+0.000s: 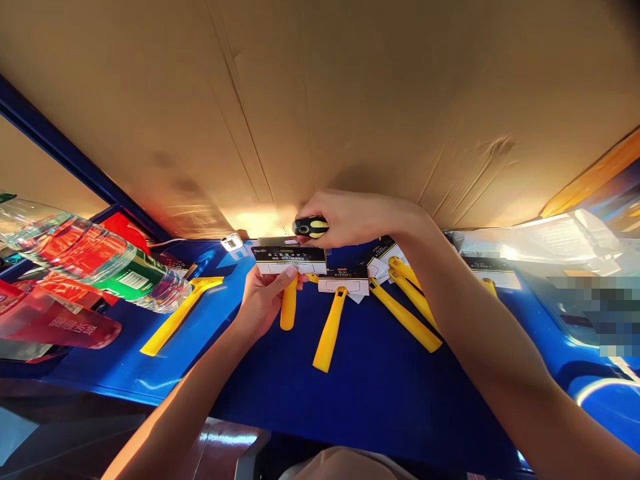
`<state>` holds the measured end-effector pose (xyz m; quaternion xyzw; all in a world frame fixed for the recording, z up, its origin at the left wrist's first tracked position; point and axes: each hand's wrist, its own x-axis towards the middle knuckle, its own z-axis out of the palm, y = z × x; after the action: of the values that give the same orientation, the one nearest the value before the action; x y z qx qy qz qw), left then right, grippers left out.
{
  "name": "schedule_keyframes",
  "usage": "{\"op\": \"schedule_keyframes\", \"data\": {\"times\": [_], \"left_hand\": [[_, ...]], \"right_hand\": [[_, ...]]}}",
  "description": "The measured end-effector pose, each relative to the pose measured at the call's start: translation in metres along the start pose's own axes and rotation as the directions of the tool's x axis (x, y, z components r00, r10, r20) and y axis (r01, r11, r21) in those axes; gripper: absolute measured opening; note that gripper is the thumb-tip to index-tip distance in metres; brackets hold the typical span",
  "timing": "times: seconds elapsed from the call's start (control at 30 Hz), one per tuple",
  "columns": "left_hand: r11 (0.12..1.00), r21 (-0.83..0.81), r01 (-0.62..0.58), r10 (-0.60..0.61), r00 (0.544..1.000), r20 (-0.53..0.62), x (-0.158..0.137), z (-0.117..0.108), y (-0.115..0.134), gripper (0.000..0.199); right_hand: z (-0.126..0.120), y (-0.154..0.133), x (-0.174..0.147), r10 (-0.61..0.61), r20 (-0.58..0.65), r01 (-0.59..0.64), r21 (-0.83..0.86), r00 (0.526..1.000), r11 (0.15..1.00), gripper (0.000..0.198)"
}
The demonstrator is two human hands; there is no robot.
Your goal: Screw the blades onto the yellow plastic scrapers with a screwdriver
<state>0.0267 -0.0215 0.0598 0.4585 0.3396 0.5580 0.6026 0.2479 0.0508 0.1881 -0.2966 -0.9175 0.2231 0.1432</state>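
My left hand [265, 297] grips a yellow-handled scraper [288, 307], its thumb lying over the lower edge of the black-and-white card [290, 257] at the scraper's head. Just above that card, my right hand [340, 217] is closed around a black-and-yellow tool [311, 227] seen end-on, whose exact kind I cannot make out. Close by on the blue table lies another carded scraper [330, 333], its yellow handle toward me. More yellow scrapers [407, 317] with cards lie to the right, partly hidden by my right forearm. A yellow scraper [177, 320] without a visible card rests at the left.
A large clear bottle [115, 267] with a green-and-red label leans at the left, over a red cup [65, 320]. Near the brown back panel [310, 100] sits a small white plug [231, 241]. Clear plastic packaging [555, 247] lies at the right on the blue table [390, 393].
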Motion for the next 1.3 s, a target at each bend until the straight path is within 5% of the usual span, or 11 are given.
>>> {"op": "schedule_keyframes", "data": {"times": [0.33,0.43,0.73,0.97,1.17,1.3], "left_hand": [[0.999,-0.002,-0.049,0.048,0.982,-0.181,0.008,-0.003,0.002,0.045],[1.000,-0.001,-0.030,0.029,0.981,-0.190,0.009,-0.004,0.000,0.048],[0.999,-0.014,0.037,-0.036,0.998,0.052,0.000,-0.001,-0.005,0.040],[1.000,-0.015,-0.023,0.024,0.998,0.064,-0.001,-0.003,-0.006,0.040],[0.979,0.090,-0.182,0.178,0.983,0.047,0.005,-0.009,-0.013,0.038],[0.879,0.245,-0.410,0.425,0.905,-0.013,0.010,-0.011,-0.022,0.050]], "right_hand": [[0.000,-0.005,0.003,0.093,-0.144,-0.077,0.113,0.985,0.991,0.040],[0.002,0.001,0.006,0.052,-0.130,-0.041,0.081,0.990,0.996,0.030],[-0.004,0.016,0.009,0.013,-0.299,0.000,0.043,0.954,0.999,0.013],[-0.014,0.014,-0.002,0.075,-0.344,-0.069,0.031,0.936,0.997,0.016],[-0.009,0.015,0.002,0.043,-0.380,-0.040,0.018,0.924,0.999,0.012],[-0.004,0.019,0.006,0.046,-0.384,-0.036,0.033,0.922,0.999,0.012]]}}
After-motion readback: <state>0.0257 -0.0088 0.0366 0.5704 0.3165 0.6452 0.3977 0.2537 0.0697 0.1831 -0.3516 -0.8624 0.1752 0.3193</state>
